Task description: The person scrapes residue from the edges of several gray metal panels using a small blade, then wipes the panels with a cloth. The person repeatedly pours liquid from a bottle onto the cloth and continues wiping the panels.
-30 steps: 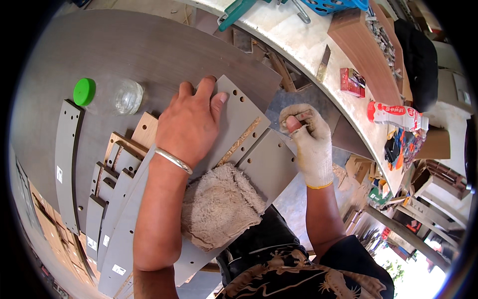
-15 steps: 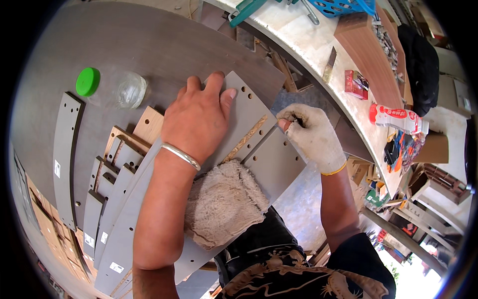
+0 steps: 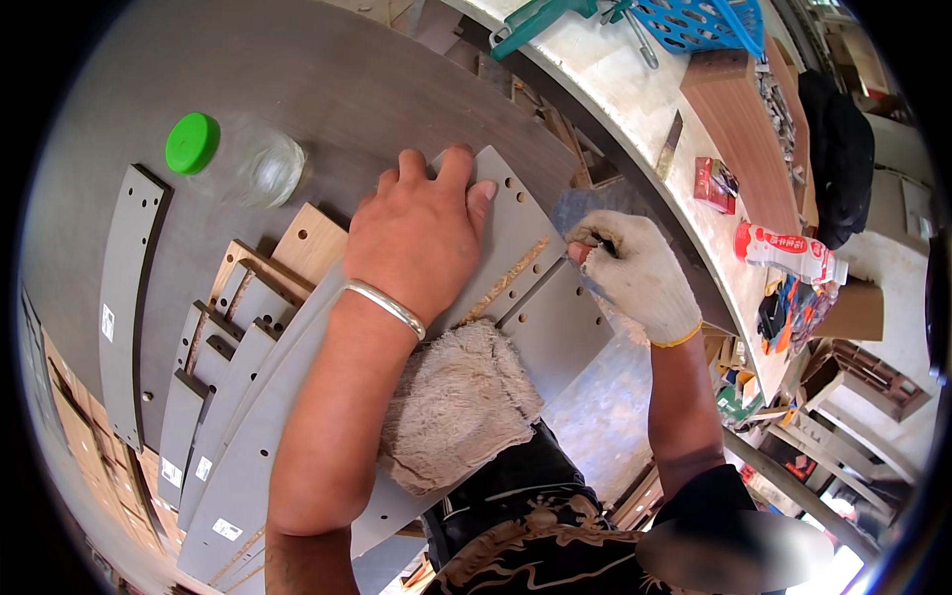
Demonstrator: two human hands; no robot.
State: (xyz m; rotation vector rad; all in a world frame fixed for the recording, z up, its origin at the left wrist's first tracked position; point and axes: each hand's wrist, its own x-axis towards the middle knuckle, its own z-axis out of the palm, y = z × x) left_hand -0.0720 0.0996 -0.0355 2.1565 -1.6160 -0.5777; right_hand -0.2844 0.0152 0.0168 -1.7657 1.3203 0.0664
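Observation:
My left hand [image 3: 415, 230], bare with a silver bangle at the wrist, presses on a grey panel [image 3: 570, 342]. Its fingers bend over the panel's far left edge, while the thumb lies on top. The panel has several round holes and a strip of exposed chipboard. At the panel's right edge is my right hand [image 3: 640, 278] in a white knit glove, a bare fingertip poking out. Thumb and fingers are pinched together; whatever is between them is hidden. A fluffy beige cloth [image 3: 461, 407] lies on the panel, close to my left forearm.
Several drilled panels and a curved grey strip [image 3: 131, 307] lie to the left. Beyond them stand a clear jar [image 3: 270, 171] and a green lid [image 3: 192, 144]. The bench at right holds a knife [image 3: 670, 144], red box [image 3: 715, 185], bottle [image 3: 788, 253] and blue basket [image 3: 689, 25].
The whole view has shifted slightly, so the bench and panels sit a little differently. Both hands keep nearly the same places on the panel.

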